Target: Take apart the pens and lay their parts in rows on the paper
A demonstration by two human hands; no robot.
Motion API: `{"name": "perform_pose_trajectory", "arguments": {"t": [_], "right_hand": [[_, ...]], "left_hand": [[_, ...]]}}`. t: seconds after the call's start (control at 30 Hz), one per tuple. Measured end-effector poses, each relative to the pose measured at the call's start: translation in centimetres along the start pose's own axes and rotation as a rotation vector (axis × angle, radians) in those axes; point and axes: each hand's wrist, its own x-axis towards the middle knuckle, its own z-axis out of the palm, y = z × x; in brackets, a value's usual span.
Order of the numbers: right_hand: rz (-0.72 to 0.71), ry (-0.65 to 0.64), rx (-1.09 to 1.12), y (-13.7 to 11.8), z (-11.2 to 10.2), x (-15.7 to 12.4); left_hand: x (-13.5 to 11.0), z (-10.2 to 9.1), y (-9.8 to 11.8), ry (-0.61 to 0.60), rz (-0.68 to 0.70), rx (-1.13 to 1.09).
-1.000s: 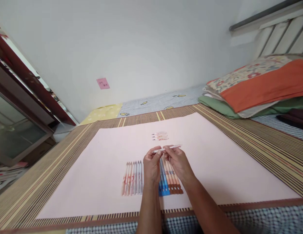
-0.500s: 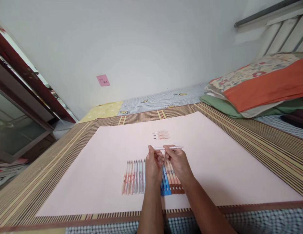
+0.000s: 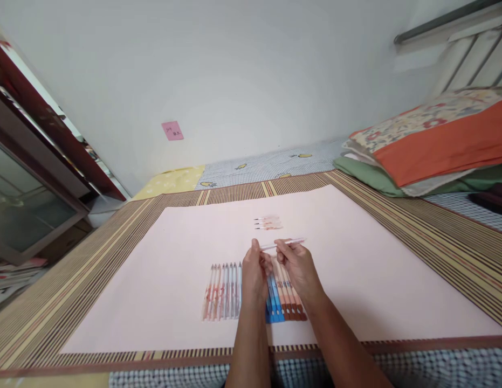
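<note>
Between both hands a slim whitish pen (image 3: 294, 241) is held nearly level above the pink sheet (image 3: 145, 280). My left hand (image 3: 256, 269) pinches its left end; my right hand (image 3: 295, 264) grips it around the middle, fingers closed. Below the hands lies a row of pens: pale ones with reddish patterns (image 3: 212, 293) at the left, blue ones (image 3: 275, 302) and peach ones with brown ends (image 3: 291, 299) at the right. My left hand and forearm hide the middle of that row. Farther off, several pen refills or thin pens with dark tips (image 3: 269, 222) lie side by side.
A striped mat (image 3: 89, 269) lies under the sheet. Folded bedding with an orange band (image 3: 445, 153) is stacked at the right. Behind stands a white wall (image 3: 251, 81) with a pink note (image 3: 172, 130). A glass-paned cabinet (image 3: 24, 199) is at the left.
The pen has tilted slightly, its right end now higher. Both hands have shifted a little to the right in the picture and still hold it. The laid-out pens look unchanged.
</note>
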Motion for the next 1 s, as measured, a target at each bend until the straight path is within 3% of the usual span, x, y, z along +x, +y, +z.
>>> {"name": "perform_pose_trajectory", "arguments": {"t": [0.13,0.3,0.5,0.73,0.9,1.0], "right_hand": [[0.011,0.057,-0.002,-0.01,-0.10,0.09],[-0.008,-0.007,-0.015,-0.29,0.06,0.01],[0.006,0.067,-0.011,-0.16,-0.21,0.25],[0.004,-0.015,0.017,-0.53,0.17,-0.02],[0.029,0.045,0.057,-0.44,0.14,0.08],[0.031,0.025,0.059,-0.64,0.16,-0.01]], "left_hand": [[0.03,-0.06,0.19,-0.081,0.020,-0.076],[0.21,-0.19,-0.28,0.015,0.007,0.001],[0.08,0.17,-0.02,-0.084,-0.005,-0.080],[0.32,0.06,-0.67,0.033,0.008,-0.066],[0.22,0.11,-0.19,-0.063,-0.008,-0.131],[0.38,-0.03,-0.49,-0.017,0.000,-0.110]]}}
